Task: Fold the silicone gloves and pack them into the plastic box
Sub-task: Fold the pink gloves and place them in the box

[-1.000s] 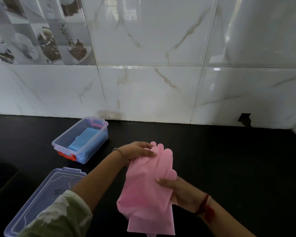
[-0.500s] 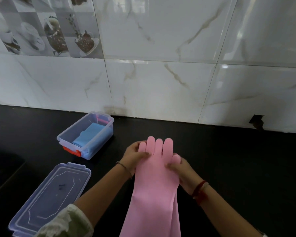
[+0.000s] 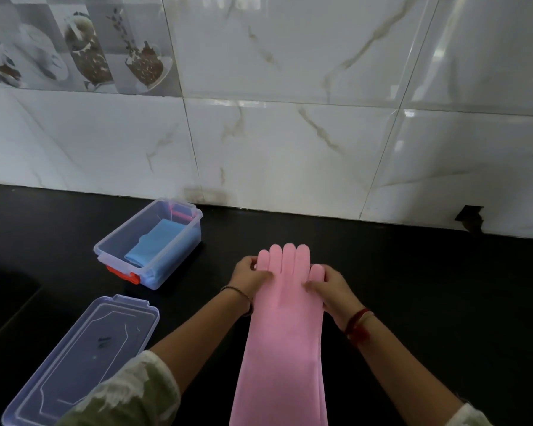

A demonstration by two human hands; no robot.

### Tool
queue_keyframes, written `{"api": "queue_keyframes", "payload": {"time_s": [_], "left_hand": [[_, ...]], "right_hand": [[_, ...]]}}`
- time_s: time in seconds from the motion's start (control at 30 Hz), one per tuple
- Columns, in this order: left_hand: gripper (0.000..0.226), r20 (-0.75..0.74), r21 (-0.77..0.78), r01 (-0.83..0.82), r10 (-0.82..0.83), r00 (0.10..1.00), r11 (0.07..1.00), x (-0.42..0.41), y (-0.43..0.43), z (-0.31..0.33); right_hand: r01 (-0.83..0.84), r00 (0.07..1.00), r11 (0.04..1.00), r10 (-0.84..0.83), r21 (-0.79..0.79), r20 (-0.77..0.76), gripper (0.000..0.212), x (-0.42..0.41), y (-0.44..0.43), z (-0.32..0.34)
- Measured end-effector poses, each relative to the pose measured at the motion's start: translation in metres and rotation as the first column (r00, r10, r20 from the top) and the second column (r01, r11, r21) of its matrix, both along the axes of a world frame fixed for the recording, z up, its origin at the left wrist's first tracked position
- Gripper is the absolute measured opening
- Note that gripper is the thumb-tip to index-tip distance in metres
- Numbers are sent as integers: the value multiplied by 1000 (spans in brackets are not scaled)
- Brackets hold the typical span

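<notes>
On the black surface (image 3: 413, 287), near the middle, a long pink silicone glove (image 3: 285, 333) lies flat and stretched out, its finger tips pointing to the far side and its cuff running off the near edge of view. It is smooth and matt, and a second pink layer shows along its right edge near the cuff. The left hand (image 3: 248, 276) pinches the glove's left edge just below the finger tips, thumb on top. The right hand (image 3: 333, 292) grips the right edge by the glove's thumb, its fingers (image 3: 322, 273) curled round it.

To the far left stands the clear rectangular plastic box (image 3: 179, 250), apart from the glove, with a folded blue silicone glove (image 3: 156, 241) inside and an orange-red latch (image 3: 123, 273) on its near end. The clear plastic lid (image 3: 83, 358) lies flat at the near left; a small dark mark on it is too blurred to read.
</notes>
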State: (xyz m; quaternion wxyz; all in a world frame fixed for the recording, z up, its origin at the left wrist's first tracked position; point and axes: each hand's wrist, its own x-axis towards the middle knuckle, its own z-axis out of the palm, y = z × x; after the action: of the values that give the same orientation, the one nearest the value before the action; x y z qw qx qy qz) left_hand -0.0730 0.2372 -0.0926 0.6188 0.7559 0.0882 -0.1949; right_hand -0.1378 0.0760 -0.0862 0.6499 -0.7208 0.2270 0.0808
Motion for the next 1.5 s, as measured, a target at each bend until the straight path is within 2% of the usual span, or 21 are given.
{"api": "queue_keyframes", "payload": {"time_s": [0.13,0.23,0.3,0.4,0.5,0.57,0.67,0.73,0.83,0.93,1.03,1.13,1.23,1.37,1.5], "left_hand": [[28,-37,82,6,-3,999,997,2,0,-7],[46,92,265,36,-63,994,963,1,4,-19],[52,200,364,60,-141,970,930,-4,7,-18],[55,249,479,80,-223,943,874,-17,15,-20],[49,184,543,148,-288,940,827,-34,30,-24],[43,162,513,191,-313,936,837,-42,37,-22],[44,278,473,136,-294,914,870,-46,35,-13],[46,304,478,115,-287,908,871,-49,33,-9],[49,231,486,126,-266,936,865,-60,35,-11],[54,183,386,133,-217,959,913,-79,46,-10],[55,103,318,230,-274,956,920,-111,62,-10],[45,64,306,292,-326,943,906,-138,74,-12],[30,48,282,281,-306,951,918,-147,76,-10],[32,-8,185,248,-251,968,951,-152,66,-7],[42,60,257,262,-286,956,930,-153,63,-7]], "right_hand": [[27,999,992,-30,-124,-19,52,9,-7,-6],[136,991,975,-137,-174,6,67,3,-6,-15],[136,991,960,-131,-247,36,73,-5,-7,-20],[89,994,945,-105,-314,-33,73,-16,-9,-27],[35,996,957,-59,-288,-74,64,-22,-10,-27],[58,998,950,-67,-307,-19,61,-24,-11,-25],[144,986,925,-105,-352,126,55,-26,-11,-22],[161,982,906,-109,-392,151,53,-27,-10,-22],[135,990,913,-107,-385,92,55,-33,-10,-25],[155,988,953,-145,-259,56,60,-45,-13,-18],[31,997,984,-42,-176,-57,66,-75,-7,-9],[-146,982,954,108,-263,-155,67,-105,3,-11],[-214,968,920,154,-329,-197,62,-121,7,-10],[-237,970,913,202,-333,-138,52,-132,15,-12],[-141,990,935,140,-326,-26,43,-140,10,-11]]}}
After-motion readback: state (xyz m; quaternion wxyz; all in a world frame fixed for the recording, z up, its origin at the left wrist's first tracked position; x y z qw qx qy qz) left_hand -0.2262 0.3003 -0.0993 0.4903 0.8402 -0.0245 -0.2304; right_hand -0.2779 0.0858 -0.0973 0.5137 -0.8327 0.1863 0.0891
